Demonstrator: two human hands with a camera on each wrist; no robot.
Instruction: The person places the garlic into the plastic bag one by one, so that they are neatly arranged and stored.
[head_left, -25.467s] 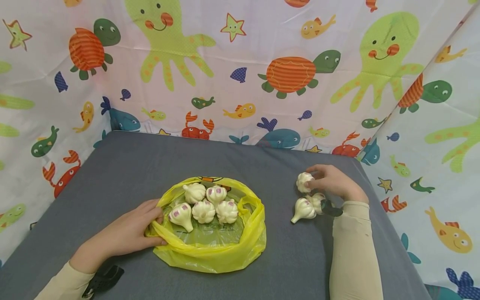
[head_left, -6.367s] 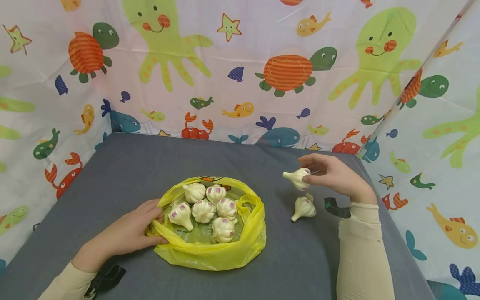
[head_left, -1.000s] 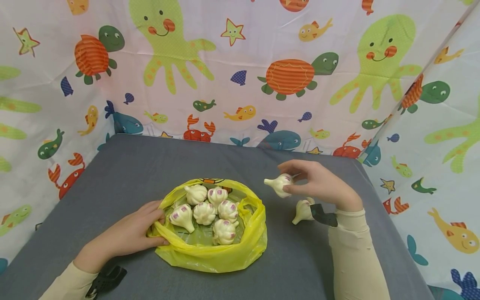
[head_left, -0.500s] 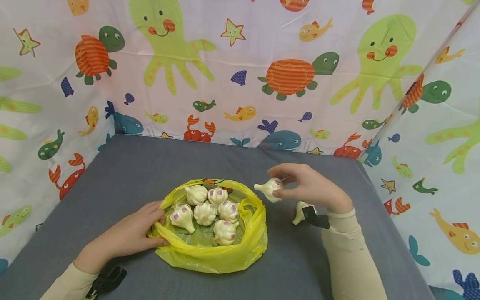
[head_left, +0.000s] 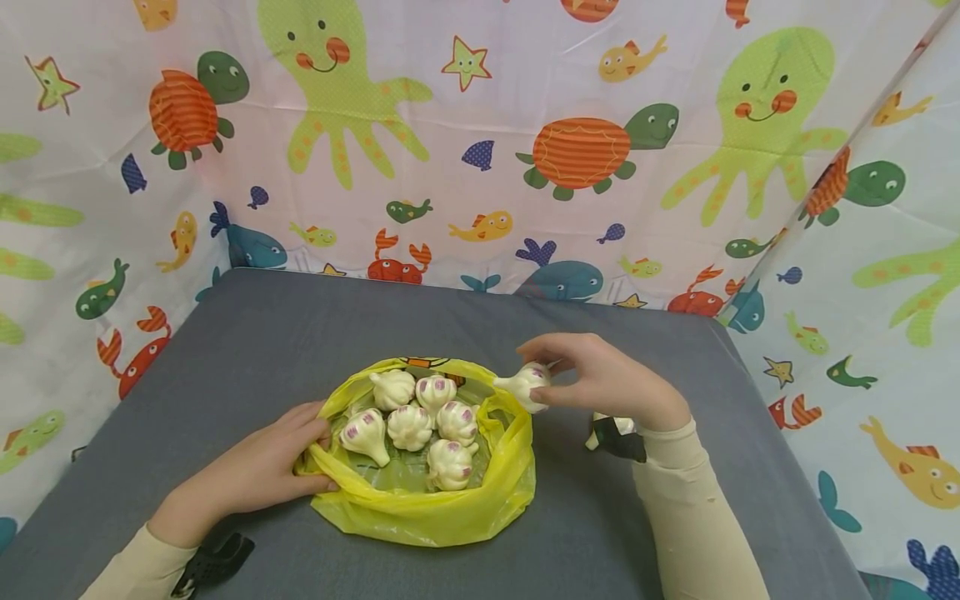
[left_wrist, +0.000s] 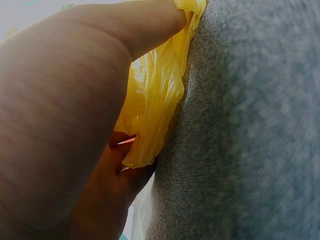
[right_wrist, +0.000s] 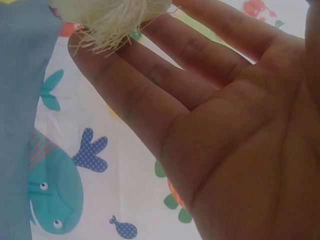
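Note:
In the head view my left hand (head_left: 258, 458) pinches the left rim of a yellow plastic bag (head_left: 420, 521), which stands with its mouth spread. Several white garlic bulbs (head_left: 410, 427) with purple patches lie inside it. My right hand (head_left: 611, 379) holds another garlic bulb (head_left: 528, 386) between thumb and fingers, its stem pointing left over the bag's right rim. The right wrist view shows the root tuft of this held bulb (right_wrist: 117, 25) at the fingertips. One more garlic bulb (head_left: 592, 442) lies on the table, mostly hidden behind the right wrist strap.
A dark grey cloth covers the table (head_left: 300, 325). Behind and beside it hangs a white curtain (head_left: 510, 75) printed with sea animals. Black straps (head_left: 213, 562) sit at both wrists.
Over the last second my right hand has carried the garlic bulb left, from beside the bag to its rim. The left hand keeps its place. Since the oldest frame, the bag has gained one bulb.

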